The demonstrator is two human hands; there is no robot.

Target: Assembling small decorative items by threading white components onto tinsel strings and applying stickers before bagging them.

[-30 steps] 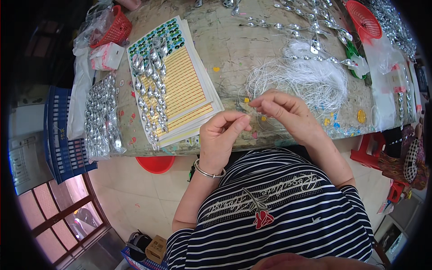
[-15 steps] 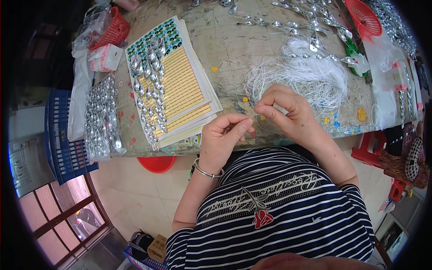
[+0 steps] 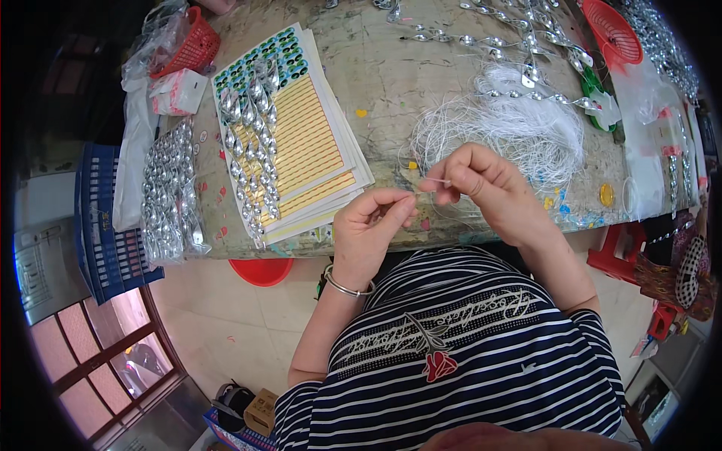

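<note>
Both my hands are raised close together over the near edge of the table. My left hand [image 3: 370, 225], with a silver bangle at the wrist, pinches thumb and forefinger together on what looks like the end of a fine white thread. A short stretch of this thread [image 3: 438, 180] shows at the fingertips of my right hand [image 3: 492, 188], which is closed on it. Just beyond my right hand lies a loose, tangled bundle of white thread [image 3: 530, 139]. Its strands spread toward my fingers.
Sticker sheets [image 3: 312, 128] lie at left with silver twisted spirals [image 3: 252, 143] on top. Bagged silver spirals [image 3: 174, 195] sit farther left. Red baskets [image 3: 188, 45] stand at both far corners. Green-handled scissors [image 3: 599, 101] and more silver spiral strands [image 3: 492, 41] lie beyond the thread.
My right hand has turned and its fingers have shifted, so a short piece of white thread now shows across them. My left hand stays nearly in place, still pinched.
</note>
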